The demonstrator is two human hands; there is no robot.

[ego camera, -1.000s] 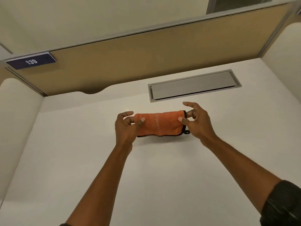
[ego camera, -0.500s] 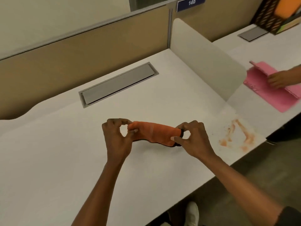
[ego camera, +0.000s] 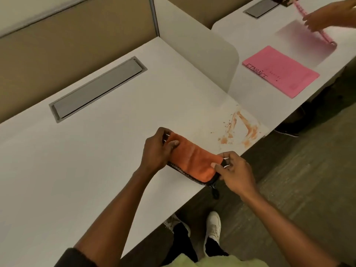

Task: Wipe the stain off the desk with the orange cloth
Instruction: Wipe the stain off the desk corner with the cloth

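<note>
Since the earlier frame the cloth point(ego camera: 194, 162) has been carried right, toward the desk's point(ego camera: 77, 160) front edge, the left hand point(ego camera: 156, 151) pinching its far end and the right hand point(ego camera: 234, 170) its near end, folded between them. The stain point(ego camera: 242, 128) lies just beyond, untouched, smears and specks intact. All the wiping is left, I judge.

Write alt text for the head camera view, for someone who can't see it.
Two hands, left hand and right hand, hold a folded orange cloth by its ends above the front edge of a white desk. An orange-brown stain marks the desk's right front corner, not yet touched by the cloth. Past a divider, a pink folder lies on the neighbouring desk.
</note>
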